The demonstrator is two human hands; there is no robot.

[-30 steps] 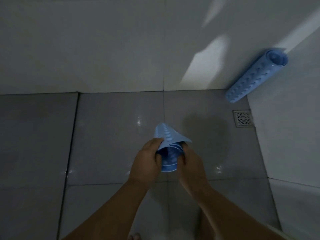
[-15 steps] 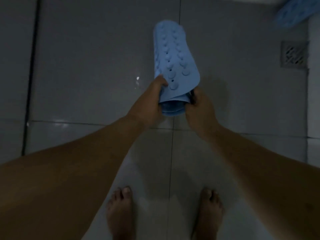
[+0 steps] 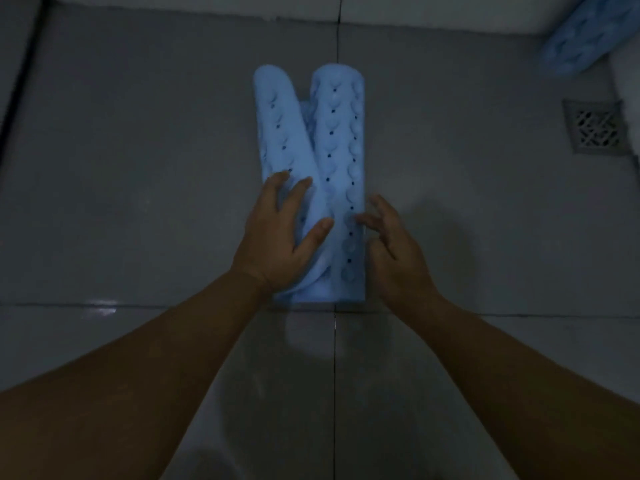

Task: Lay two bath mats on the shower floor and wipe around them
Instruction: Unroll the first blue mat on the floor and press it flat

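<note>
A light blue bath mat (image 3: 341,140) with suction cups and small holes lies on the grey tiled shower floor (image 3: 138,188), curled into two long rolls that split apart at the far end. My left hand (image 3: 282,237) rests flat on the left roll with fingers spread. My right hand (image 3: 391,244) touches the mat's right edge with loosely curled fingers. A second blue mat (image 3: 571,39) stays rolled at the top right corner, cut off by the frame edge.
A square metal floor drain (image 3: 595,129) sits at the right, beside the white wall (image 3: 627,84). The back wall's base (image 3: 415,12) runs along the top. A dark strip (image 3: 17,81) borders the floor at the left.
The mat went from held rolled in both hands above the floor to lying on the tiles, partly unrolled. My hands let go of their grip and now press on it. The view tilted down and closer.
</note>
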